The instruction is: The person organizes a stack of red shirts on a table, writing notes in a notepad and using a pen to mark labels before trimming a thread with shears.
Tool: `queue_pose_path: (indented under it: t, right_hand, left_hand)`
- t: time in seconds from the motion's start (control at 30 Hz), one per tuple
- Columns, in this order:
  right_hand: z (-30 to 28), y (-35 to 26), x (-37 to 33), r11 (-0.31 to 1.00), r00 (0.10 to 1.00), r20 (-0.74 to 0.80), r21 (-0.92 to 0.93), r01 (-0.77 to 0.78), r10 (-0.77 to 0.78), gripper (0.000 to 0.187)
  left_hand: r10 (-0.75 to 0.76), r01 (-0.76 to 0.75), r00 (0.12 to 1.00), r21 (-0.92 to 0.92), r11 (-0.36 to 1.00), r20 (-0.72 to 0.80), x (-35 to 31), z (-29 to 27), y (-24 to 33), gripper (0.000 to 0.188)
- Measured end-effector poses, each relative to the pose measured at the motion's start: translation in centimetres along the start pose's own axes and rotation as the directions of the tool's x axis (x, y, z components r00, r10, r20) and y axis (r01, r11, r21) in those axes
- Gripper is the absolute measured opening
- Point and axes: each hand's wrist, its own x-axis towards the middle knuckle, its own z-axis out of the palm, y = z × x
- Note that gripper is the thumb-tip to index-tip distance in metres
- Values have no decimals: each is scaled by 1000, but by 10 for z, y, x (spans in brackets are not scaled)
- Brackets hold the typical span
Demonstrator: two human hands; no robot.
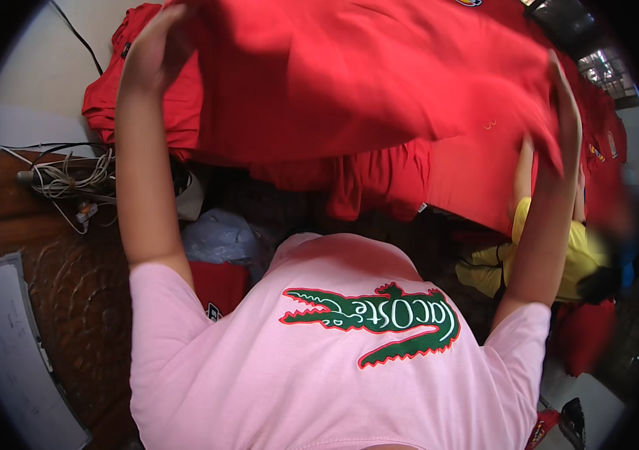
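A red shirt (349, 82) is spread out in front of me between my raised arms, its near edge lifted off the red cloth below. At its left side my left hand (158, 52) grips the cloth; motion blurs it and the fabric hides its fingertips. My right hand (567, 105) is seen edge-on at the right side, with the shirt's edge held against it. Beneath lie more red garments (379, 180), bunched along the near side, and a smooth flat red piece (469, 180) at the right.
Coiled cables (72, 180) lie on carved brown wood (72, 277) at left, above a white board (16, 345). A clear plastic bag (222, 240) sits beside my left arm. Close on my right is another person in a yellow top (567, 255). Red clothes (139, 97) are piled at far left.
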Motion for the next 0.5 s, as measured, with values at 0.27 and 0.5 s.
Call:
queue_pose_path:
  t: [0.27, 0.5]
  right_hand:
    - [24, -16, 31, 978, 980, 11, -50, 201, -201, 45]
    - [-38, 67, -17, 998, 999, -18, -52, -47, 47, 51]
  left_hand:
    - [325, -332, 941, -76, 940, -94, 47, 48, 43, 22]
    - [124, -113, 944, 55, 992, -305, -22, -7, -26, 22]
